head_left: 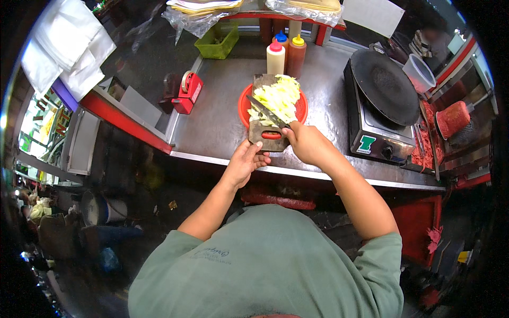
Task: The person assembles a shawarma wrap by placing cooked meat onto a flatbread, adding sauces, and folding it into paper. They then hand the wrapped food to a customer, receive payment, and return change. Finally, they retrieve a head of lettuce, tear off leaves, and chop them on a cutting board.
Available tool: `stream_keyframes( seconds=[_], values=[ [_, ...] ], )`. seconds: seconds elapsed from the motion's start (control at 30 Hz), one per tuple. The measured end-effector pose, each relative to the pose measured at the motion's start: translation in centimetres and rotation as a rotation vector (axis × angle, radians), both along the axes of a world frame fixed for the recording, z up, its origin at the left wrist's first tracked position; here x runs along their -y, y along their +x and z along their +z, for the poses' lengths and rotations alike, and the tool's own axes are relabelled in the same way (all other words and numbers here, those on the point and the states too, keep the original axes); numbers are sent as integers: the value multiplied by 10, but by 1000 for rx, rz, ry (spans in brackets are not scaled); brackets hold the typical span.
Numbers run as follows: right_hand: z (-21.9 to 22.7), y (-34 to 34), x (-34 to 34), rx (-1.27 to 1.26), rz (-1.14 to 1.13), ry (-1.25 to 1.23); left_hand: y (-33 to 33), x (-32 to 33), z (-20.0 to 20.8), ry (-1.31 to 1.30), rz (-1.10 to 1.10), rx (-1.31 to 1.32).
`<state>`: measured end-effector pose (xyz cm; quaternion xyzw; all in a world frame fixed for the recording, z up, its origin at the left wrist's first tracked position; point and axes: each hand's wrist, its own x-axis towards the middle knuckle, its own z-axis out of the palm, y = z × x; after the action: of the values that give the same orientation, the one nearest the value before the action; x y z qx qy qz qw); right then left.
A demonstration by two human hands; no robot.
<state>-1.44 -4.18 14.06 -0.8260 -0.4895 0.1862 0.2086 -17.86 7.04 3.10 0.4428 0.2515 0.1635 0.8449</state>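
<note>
My left hand grips the near end of a dark cutting board, its thumb on top beside the slot handle. My right hand is closed round the handle of a knife, whose blade points away and to the left across the board. Chopped pale green cabbage lies heaped on the board, against the blade. The board sits over a red plastic basin, whose rim shows on both sides. How much cabbage is inside the basin is hidden by the board and the heap.
Three squeeze bottles stand behind the basin on the metal counter. A red tape dispenser is at left, a green basket at the back. To the right, a black flat pan rests on a gas stove.
</note>
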Motion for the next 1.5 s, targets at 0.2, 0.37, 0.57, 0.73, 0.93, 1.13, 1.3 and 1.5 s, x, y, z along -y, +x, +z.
stream_keyframes(
  seconds=[0.2, 0.37, 0.57, 0.73, 0.93, 1.13, 1.3, 1.5],
  values=[
    [9, -10, 19, 36, 156, -180, -2, -2, -2, -42, 2, 8],
    [-12, 5, 5, 91, -18, -49, -10, -4, -2, -66, 7, 68],
    [-16, 23, -4, 113, 49, -82, -15, -5, -5, -32, 20, 129],
    [-11, 20, -2, 120, 85, -74, -19, -9, -14, -28, 61, 168],
    [-16, 16, -2, 115, 92, -57, -11, -2, -9, -130, 212, 236],
    [-18, 9, 1, 156, 80, -47, -6, -3, 4, -118, 237, 171],
    [-14, 3, 4, 155, 76, -44, -10, -11, 0, -46, 198, 234],
    [-7, -2, 5, 150, 102, -59, -20, -10, 1, -68, 257, 238]
  ],
)
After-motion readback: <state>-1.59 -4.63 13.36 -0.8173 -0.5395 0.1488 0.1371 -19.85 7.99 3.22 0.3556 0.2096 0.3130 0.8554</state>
